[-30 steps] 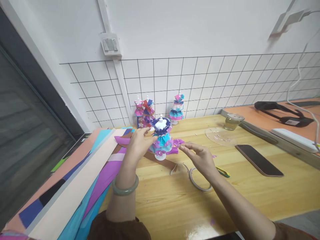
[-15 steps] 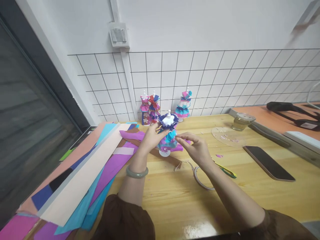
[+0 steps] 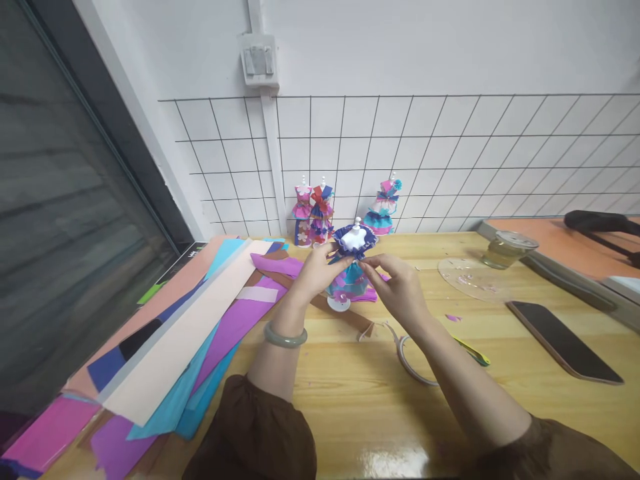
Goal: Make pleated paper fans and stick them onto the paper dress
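Note:
A small white dress form wears a ruffled navy collar (image 3: 356, 241) and a turquoise and purple paper skirt (image 3: 353, 281); its round white base (image 3: 339, 304) rests on the wooden table. My left hand (image 3: 317, 272) grips the form at its left side, just below the collar, thumb across the front. From the right, my right hand (image 3: 395, 283) has thumb and forefinger pinched together at the front of the waist, under the collar's edge. Whatever is between those fingertips is too small to make out.
Coloured paper sheets (image 3: 175, 333) cover the left side. Three dressed forms, one a blue-pink one (image 3: 383, 208), stand by the wall. Rightward lie a tape ring (image 3: 413, 363), yellow-handled tool (image 3: 473, 351), clear disc (image 3: 465, 277), phone (image 3: 563, 341) and lidded cup (image 3: 507, 250).
My right fingertips have moved up from the skirt's right side to the waist just below the collar. My left hand keeps its grip. The view has shifted slightly left.

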Demonstrator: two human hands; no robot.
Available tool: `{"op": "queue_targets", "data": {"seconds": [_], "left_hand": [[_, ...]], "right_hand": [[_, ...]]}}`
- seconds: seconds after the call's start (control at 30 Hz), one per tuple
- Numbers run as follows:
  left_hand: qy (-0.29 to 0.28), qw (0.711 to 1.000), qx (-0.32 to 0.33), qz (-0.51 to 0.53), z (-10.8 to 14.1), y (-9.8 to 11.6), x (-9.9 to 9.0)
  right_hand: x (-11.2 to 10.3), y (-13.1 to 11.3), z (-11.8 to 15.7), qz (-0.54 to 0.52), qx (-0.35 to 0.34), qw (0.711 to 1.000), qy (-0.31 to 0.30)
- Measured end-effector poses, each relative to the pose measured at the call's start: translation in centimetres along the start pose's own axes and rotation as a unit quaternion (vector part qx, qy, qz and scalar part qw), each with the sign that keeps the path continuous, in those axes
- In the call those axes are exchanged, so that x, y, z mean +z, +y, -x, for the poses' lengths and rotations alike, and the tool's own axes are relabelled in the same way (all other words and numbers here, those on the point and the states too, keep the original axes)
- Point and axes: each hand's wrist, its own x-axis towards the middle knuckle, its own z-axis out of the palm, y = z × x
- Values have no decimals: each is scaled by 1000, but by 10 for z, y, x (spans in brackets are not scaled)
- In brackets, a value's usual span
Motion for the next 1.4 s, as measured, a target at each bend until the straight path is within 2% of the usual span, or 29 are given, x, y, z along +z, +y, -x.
{"op": "queue_targets", "data": {"seconds": [0.3, 0.5, 0.63, 0.87, 1.4], "left_hand": [[2, 1000, -3, -16, -1, -8, -2], [-9, 1000, 10, -6, -1, -6, -2], [-15, 1000, 15, -8, 1, -2, -3], [-28, 999, 21, -15, 2, 2, -5], [-34, 999, 10, -16, 2, 5, -6]], "right_hand": [[3, 5, -7, 92, -77, 993, 25], [-5, 4, -14, 221, -168, 960, 43], [-10, -1, -19, 259, -207, 942, 43], [-13, -1, -21, 262, -222, 939, 23], [-13, -4, -26, 265, -225, 937, 40]]}}
